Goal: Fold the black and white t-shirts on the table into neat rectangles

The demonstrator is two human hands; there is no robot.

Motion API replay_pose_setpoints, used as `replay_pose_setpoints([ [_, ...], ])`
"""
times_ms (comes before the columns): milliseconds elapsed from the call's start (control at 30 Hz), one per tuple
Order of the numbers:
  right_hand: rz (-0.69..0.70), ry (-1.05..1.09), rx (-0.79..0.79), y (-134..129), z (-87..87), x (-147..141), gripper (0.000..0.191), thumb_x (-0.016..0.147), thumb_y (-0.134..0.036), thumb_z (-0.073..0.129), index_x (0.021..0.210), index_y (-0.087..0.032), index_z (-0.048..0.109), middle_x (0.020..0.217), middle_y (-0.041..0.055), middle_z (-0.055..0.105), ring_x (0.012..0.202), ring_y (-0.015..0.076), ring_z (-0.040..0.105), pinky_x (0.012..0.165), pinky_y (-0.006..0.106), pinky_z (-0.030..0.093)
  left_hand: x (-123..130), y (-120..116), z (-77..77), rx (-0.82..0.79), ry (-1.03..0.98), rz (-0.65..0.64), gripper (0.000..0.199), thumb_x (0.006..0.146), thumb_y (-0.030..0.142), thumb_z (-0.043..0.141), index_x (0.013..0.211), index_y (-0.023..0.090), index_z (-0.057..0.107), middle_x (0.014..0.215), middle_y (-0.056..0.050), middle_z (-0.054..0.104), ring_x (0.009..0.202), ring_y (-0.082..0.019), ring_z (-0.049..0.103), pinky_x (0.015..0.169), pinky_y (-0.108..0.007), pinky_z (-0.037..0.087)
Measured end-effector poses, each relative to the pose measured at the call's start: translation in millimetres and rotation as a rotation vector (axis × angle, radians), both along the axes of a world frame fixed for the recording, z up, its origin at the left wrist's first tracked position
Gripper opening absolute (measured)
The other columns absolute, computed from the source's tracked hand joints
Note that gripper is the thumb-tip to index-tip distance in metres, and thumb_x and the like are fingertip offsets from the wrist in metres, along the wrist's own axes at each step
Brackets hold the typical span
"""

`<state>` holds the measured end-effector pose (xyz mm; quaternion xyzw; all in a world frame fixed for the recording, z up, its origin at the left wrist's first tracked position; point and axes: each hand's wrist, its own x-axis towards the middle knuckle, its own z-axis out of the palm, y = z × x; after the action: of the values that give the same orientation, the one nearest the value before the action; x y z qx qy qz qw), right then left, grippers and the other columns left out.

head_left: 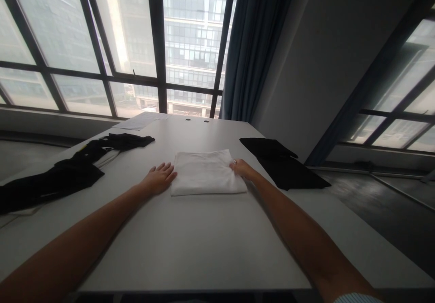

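A white cloth (pixel 205 174), folded into a flat rectangle, lies on the white table (pixel 190 239) in front of me. My left hand (pixel 159 178) rests flat on the tabletop at the cloth's left edge, fingers stretched out and the tips at its border. At the opposite side, my right hand (pixel 242 169) has its fingers closed on the cloth's right edge, where the fabric puckers a little. Whether the white cloth is a garment cannot be made out from its folded shape.
Black straps or garments (pixel 81 162) lie in a long heap on the left. Folded black cloth (pixel 285 165) lies along the right table edge. Paper sheets (pixel 139 121) and two small round fittings (pixel 206 121) are at the far end, before windows and a blue curtain (pixel 253 54).
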<state>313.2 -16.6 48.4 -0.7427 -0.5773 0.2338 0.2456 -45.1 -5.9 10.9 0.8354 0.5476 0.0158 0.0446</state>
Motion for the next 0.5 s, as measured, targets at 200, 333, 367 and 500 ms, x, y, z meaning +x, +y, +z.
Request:
replay_pose_setpoints([
  [200,0.001,-0.313,0.142,12,11.6,7,0.030,0.099,-0.023,0.051,0.125,-0.018,0.066,0.124,0.0163,0.071,0.117,0.0281,0.065,0.092,0.031,0.046,2,-4,1.3,0.005,0.010,0.017,0.069,0.105,0.051,0.019,0.160,0.013,0.035,0.168,-0.015,0.026,0.156,-0.030,0.019,0.124,-0.052,0.018],
  [333,-0.047,-0.548,0.197,39,23.5,20,0.037,0.103,-0.029,0.040,0.132,-0.021,0.062,0.117,0.0159,0.073,0.109,0.0284,0.068,0.087,0.034,0.047,3,-5,0.0,0.008,0.005,0.033,0.070,0.103,0.052,0.022,0.160,0.013,0.035,0.168,-0.011,0.024,0.157,-0.029,0.017,0.124,-0.052,0.019],
  [367,-0.057,-0.568,0.203,47,27.3,25,0.038,0.104,-0.030,0.038,0.131,-0.021,0.063,0.116,0.0157,0.074,0.108,0.0283,0.068,0.086,0.034,0.047,2,-4,-1.3,0.011,0.003,0.034,0.070,0.103,0.052,0.023,0.160,0.013,0.035,0.168,-0.011,0.024,0.157,-0.029,0.018,0.124,-0.052,0.019],
  [500,-0.070,-0.621,0.260,78,48.5,47,0.041,0.104,-0.033,0.035,0.131,-0.021,0.062,0.115,0.0158,0.074,0.104,0.0293,0.069,0.083,0.035,0.047,-1,-2,-7.7,0.041,-0.027,0.038,0.069,0.101,0.054,0.027,0.159,0.017,0.039,0.166,-0.009,0.028,0.156,-0.028,0.020,0.124,-0.052,0.022],
])
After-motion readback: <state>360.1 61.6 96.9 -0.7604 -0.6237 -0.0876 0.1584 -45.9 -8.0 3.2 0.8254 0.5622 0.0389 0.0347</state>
